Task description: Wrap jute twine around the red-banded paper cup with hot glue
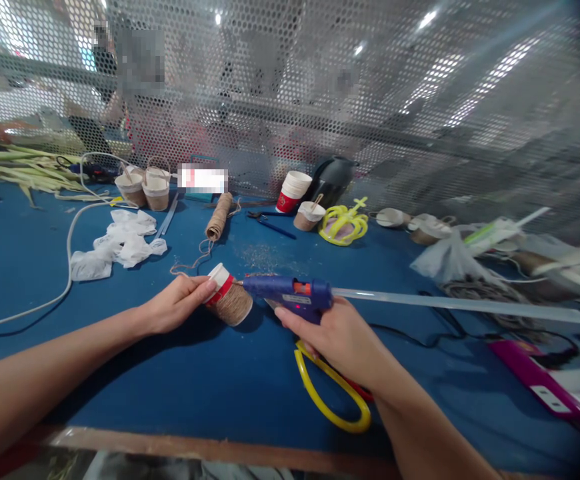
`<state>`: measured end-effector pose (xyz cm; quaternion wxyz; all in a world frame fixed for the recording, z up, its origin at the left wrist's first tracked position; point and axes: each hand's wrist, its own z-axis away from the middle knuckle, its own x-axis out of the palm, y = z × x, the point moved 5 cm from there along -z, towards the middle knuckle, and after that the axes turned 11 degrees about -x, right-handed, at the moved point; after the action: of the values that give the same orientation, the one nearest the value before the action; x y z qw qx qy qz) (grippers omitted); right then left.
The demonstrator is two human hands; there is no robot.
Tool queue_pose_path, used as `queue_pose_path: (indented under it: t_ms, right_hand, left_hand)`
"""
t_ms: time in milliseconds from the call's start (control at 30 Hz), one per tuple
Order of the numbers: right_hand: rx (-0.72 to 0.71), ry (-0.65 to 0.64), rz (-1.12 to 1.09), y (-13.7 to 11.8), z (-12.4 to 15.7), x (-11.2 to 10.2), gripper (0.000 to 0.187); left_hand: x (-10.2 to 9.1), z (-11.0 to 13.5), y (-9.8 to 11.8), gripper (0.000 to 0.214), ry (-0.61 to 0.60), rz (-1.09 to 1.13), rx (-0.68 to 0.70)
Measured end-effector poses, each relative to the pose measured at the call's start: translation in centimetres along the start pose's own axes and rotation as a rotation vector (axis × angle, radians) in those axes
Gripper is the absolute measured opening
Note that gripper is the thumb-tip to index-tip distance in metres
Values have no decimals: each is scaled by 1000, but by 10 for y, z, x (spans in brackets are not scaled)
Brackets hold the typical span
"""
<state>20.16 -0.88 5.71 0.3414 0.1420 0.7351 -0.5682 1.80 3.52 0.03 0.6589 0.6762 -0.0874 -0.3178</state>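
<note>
Tilted in my left hand is a paper cup, its lower part wound with brown twine and a red and white band showing near the rim. My fingers pinch it at the rim end. My right hand grips a blue hot glue gun, whose nozzle points left at the cup's side, touching or nearly so. A long clear glue stick sticks out of the gun's back. Below my right hand lie yellow-handled scissors, partly covered by it. Beyond the cup rests a twine roll with a loose strand.
Twine-wrapped cups stand at the back left near crumpled white cloth. Stacked paper cups, pliers and a yellow crown-shaped piece sit at the back. A purple power strip and cords lie right. A perforated metal screen borders the table.
</note>
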Motion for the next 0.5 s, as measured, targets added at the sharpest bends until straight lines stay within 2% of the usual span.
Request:
queue_pose_path:
  t_ms: [200,300,500]
  right_hand:
    - [0,-56,-3,0,1,2,22]
    - [2,-31,49,1,0,0,23]
    - [-105,-21,134,-5,1,-2,22]
  left_hand:
    - [1,0,1,46,-13,25,9]
    - [1,0,1,46,-13,17,12]
    - [1,0,2,47,-21,11,15]
